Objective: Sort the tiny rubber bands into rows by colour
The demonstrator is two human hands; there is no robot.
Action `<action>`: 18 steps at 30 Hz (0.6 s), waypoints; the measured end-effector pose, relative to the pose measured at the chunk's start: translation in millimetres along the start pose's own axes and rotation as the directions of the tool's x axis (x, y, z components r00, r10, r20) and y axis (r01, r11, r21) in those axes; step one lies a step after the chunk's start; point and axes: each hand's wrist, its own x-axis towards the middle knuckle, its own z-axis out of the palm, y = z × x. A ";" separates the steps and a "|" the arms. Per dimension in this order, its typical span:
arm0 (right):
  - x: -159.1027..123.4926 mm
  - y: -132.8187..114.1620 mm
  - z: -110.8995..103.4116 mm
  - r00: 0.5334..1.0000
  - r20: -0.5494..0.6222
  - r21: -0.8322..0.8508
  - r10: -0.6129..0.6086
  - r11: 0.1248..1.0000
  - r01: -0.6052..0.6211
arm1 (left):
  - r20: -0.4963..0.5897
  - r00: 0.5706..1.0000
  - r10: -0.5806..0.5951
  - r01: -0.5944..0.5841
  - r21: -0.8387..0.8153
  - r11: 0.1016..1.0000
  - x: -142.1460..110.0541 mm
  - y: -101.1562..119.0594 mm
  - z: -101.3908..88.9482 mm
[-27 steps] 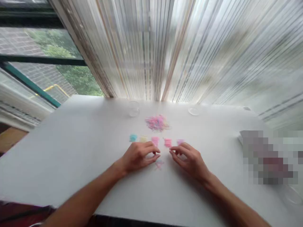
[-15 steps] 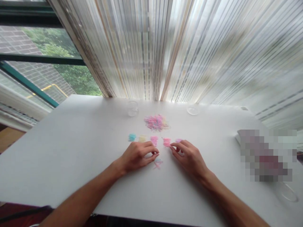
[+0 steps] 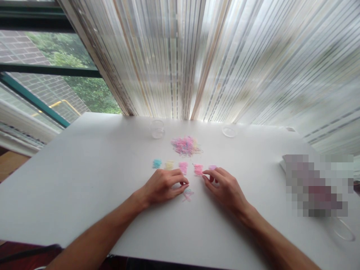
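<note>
- left hand (image 3: pixel 161 187): thumb and index tips curled in really close, can't tell if they actually meet or pinch anything
- right hand (image 3: pixel 227 185): thumb and index nearly together too, tips right at the edge of the coral pile (image 3: pixel 198 170); can't tell if it's got hold of a piece
- row across the table (image 3: pixel 84 157), left to right: teal pile (image 3: pixel 156 163), yellow pile (image 3: pixel 169 165), pink pile (image 3: pixel 183 167), coral, then purple pile (image 3: pixel 212 167), partly behind the right hand
- mixed heap (image 3: pixel 185 146) sits beyond the row
- few loose bits (image 3: pixel 187 195) just below the left fingertips
- clear cup (image 3: pixel 157 129) and clear disc (image 3: pixel 229 131) near the curtain (image 3: pixel 168 56)
</note>
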 end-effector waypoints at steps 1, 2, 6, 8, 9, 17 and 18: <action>-0.2 -0.6 -0.1 1.000 0.004 0.005 -0.012 1.000 0.012 | 0.010 1.000 0.001 -0.001 -0.005 1.000 -0.2 0.0 -0.1; -0.5 -1.1 -0.1 1.000 0.013 0.005 -0.024 1.000 0.024 | 0.020 1.000 0.001 -0.001 -0.012 1.000 -0.3 0.1 -0.3; -2.4 -2.8 1.6 0.995 0.096 -0.033 -0.032 0.999 0.035 | 0.036 0.999 -0.001 0.002 -0.023 1.000 0.2 0.5 -0.9; -3.5 -2.7 2.5 0.992 0.128 -0.048 -0.016 0.999 0.022 | 0.039 0.999 -0.004 0.005 -0.018 1.000 0.3 0.6 -0.9; -3.9 -2.5 2.9 0.991 0.135 -0.052 -0.009 0.999 0.016 | 0.043 0.999 -0.006 0.007 -0.017 1.000 0.3 0.6 -0.9; -3.9 -0.4 2.2 0.996 0.089 -0.051 -0.029 0.998 0.033 | 0.059 0.998 -0.006 0.007 -0.018 1.000 -0.1 0.4 -3.3; -3.7 -0.6 1.8 0.996 0.083 -0.046 -0.034 0.998 0.038 | 0.065 0.998 -0.007 0.008 -0.020 1.000 0.1 0.5 -4.5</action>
